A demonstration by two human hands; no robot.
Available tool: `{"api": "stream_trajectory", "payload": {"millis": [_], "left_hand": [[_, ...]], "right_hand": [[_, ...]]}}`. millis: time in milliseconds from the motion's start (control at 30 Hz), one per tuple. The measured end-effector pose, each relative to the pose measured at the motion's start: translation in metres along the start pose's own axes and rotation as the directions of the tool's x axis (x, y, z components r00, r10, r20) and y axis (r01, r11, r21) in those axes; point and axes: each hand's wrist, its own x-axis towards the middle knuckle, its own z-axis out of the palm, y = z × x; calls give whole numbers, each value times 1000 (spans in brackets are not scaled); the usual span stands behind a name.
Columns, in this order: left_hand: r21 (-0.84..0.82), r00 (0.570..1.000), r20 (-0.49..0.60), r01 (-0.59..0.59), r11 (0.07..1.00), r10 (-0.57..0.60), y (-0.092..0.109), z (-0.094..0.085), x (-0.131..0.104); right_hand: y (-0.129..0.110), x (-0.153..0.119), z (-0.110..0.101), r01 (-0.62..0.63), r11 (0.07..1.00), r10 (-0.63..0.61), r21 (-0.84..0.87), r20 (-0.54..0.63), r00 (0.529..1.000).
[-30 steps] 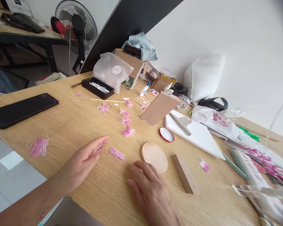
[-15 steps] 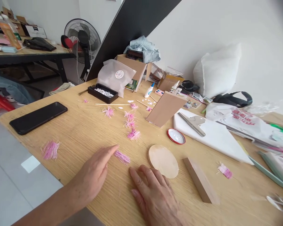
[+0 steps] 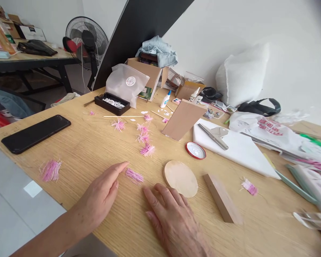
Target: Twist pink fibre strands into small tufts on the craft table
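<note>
My left hand (image 3: 100, 196) rests on its edge on the wooden table, fingers stretched out, its fingertips beside a small pink fringe bundle (image 3: 134, 175). Palm down, my right hand (image 3: 171, 217) lies with spread, slightly bent fingers just below a round wooden disc (image 3: 181, 178). Neither hand holds anything. Several fluffy pink tufts (image 3: 147, 149) lie farther back in a loose row, and a larger pink bundle (image 3: 51, 170) is near the left edge. A rectangular wooden block (image 3: 220, 198) sits right of the disc.
A black phone (image 3: 36, 133) lies at the left. Behind are a black tray (image 3: 112, 103), a glue bottle (image 3: 165, 99) and an upright brown board (image 3: 184, 119). A red-rimmed lid (image 3: 195, 150) is beside a white slab (image 3: 232, 150) bearing a metal clip (image 3: 216, 135).
The view has shifted slightly, so the table items appear a little farther left and higher. Both hands keep nearly the same pose and place on the table.
</note>
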Motion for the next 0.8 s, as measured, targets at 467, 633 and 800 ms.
{"api": "stream_trajectory", "payload": {"millis": [467, 633, 800], "left_hand": [[137, 947, -97, -293, 946, 307, -3, -12, 0], [137, 951, -84, -285, 949, 298, -6, -17, -7], [88, 955, -125, -260, 962, 270, -9, -16, -14]], "right_hand": [[-15, 13, -4, 35, 999, -33, 12, -88, 996], [-12, 33, -11, -106, 972, 123, 208, -70, 990], [-15, 60, -9, -208, 951, 200, 228, 58, 978]]}}
